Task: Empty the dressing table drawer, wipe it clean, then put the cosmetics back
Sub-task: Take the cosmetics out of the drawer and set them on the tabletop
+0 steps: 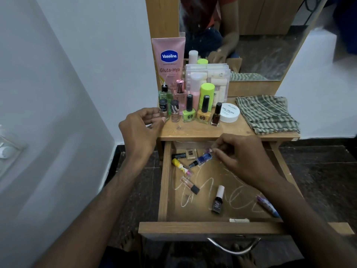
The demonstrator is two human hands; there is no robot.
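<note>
Wooden dressing table [228, 130] w/ mirror [251, 35] behind; its drawer [210, 228] is pulled fully out, chalk-like white scribbles on the floor of it. Folded green checked cloth [267, 114] lies on the tabletop's right side, apart from the bottles. Tall pink Vaseline tube [169, 62] stands at back left, clear organiser box [209, 82] beside it.

Left hand [142, 131] is at the table's left front edge, fingers curled, fingertips at a small clear polish bottle w/ dark cap [163, 109] – whether it actually grips it, can't tell. Right hand [237, 157] is inside the drawer at the back, thumb & forefinger pinched together right at the blue polish bottle [201, 159], which lies tilted; firm hold or just touching, can't tell.

Standing in a row on top: green polish [189, 111], yellow polish [203, 111], dark brown polish [216, 115], white nail polish remover tub [229, 112].

Still lying in the drawer: beige polish [188, 154], yellow-capped tube [180, 165], pink gloss tube [190, 185], dark polish w/ white cap [217, 200], purple pen-like item [267, 206] at the right wall.
</note>
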